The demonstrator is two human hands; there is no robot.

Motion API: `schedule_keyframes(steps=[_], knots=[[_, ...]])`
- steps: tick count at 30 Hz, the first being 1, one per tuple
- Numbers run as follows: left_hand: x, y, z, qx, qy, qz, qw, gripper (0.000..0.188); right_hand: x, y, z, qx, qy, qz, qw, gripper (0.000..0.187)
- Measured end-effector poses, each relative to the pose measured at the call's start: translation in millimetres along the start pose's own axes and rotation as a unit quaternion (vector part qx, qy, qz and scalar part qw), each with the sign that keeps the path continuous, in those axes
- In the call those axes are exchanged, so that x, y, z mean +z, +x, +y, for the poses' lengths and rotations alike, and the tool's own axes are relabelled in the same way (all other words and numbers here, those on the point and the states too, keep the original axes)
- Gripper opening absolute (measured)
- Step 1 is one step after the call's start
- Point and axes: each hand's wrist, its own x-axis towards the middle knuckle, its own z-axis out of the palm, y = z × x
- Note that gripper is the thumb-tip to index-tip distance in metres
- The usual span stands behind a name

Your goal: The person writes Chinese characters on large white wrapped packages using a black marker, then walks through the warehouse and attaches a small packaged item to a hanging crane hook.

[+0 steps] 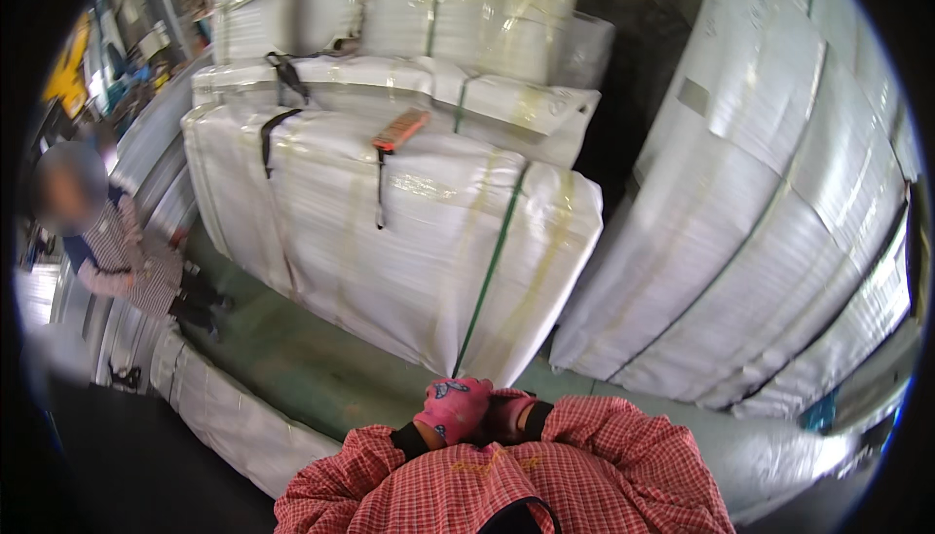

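below white wrapped bale (409, 242) | pink-gloved left hand (453, 409), right hand (506, 412) clasped | fingers curled, empty

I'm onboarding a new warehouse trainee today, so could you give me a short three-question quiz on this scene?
1. True or false: the person's left hand and right hand, both in pink gloves, are pressed together close to the chest.
2. What lies on top of the wrapped white bale straight ahead?
A. an orange handheld device
B. a blue bucket
C. a coil of rope
3. Fill in: the strap running down the bale's near corner is ____ in colour.

Key: 1 true; 2 A, the orange handheld device; 3 green.
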Motion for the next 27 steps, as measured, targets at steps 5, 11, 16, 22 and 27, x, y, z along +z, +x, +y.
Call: schedule_keyframes(steps=[5,11,16,22,27], knots=[[-2.9,6.1,2.8,0.082,0.018,-0.008,0.996,0.034,-16.0,-13.2,-15.8,0.028,-0.097,-0.031,0.994,0.037],[14.6,23.8,0.6,0.044,0.030,-0.037,0.998,0.022,32.1,-14.3,20.2,0.084,0.062,0.138,0.985,0.030],[12.0,27.2,-4.7,0.077,-0.025,-0.005,0.997,0.019,50.4,-19.6,41.3,0.099,0.189,0.251,0.944,0.026],[7.5,43.7,13.6,0.027,-0.046,-0.008,0.999,0.018,92.3,-9.0,106.1,0.144,-0.053,0.263,0.953,0.021],[9.3,79.8,32.9,0.027,-0.198,0.074,0.977,0.021,9.9,-115.9,87.3,0.012,0.287,0.393,0.874,0.022]])
